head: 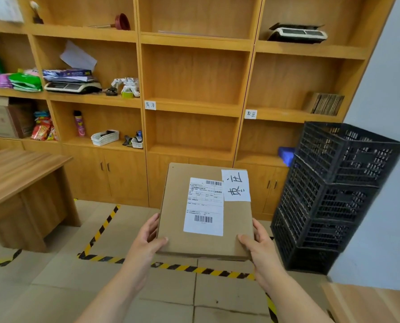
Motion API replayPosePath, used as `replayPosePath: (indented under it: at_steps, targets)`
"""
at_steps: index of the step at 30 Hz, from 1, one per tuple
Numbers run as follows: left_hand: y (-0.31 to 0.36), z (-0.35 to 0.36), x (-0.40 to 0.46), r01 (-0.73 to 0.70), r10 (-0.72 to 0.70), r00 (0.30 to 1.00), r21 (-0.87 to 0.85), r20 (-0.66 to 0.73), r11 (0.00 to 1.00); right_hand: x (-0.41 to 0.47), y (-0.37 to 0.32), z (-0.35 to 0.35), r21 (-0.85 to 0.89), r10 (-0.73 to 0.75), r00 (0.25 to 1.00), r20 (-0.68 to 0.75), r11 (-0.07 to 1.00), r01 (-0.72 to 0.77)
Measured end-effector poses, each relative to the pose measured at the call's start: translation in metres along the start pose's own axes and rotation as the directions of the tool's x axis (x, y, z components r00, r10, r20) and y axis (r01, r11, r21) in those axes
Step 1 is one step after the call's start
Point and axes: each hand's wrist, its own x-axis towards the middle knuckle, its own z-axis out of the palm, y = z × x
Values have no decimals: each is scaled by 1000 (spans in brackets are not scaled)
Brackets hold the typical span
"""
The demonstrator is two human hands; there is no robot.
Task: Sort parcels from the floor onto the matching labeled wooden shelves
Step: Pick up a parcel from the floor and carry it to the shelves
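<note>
I hold a flat brown cardboard parcel (175, 220) out in front of me, above the floor. My left hand (149, 238) grips its near left corner and my right hand (257, 243) grips its near right corner. A printed shipping label (204, 206) and a white handwritten slip (235, 185) are stuck on its top. Behind it stands the wooden shelf unit (194, 106). One paper shelf label (150, 105) hangs on the middle column's shelf edge, another shelf label (250, 114) on the right column's shelf edge.
Stacked black plastic crates (329, 197) stand at the right against the wall. A wooden desk (19, 176) is at the left. Yellow-black tape (194, 269) marks the tiled floor. The left shelf column holds scales, bags, a spray can and baskets.
</note>
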Motion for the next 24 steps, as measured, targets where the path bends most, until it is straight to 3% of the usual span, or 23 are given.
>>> replayPosePath:
  at_steps: [11, 24]
  targets:
    - [3, 66, 169, 41, -41, 999, -23, -6, 999, 172, -20, -34, -22, -19, 1000, 22, 1000, 19]
    - [-9, 163, 369, 46, -38, 992, -64, 121, 997, 347, -48, -73, -17, -51, 989, -139, 999, 49]
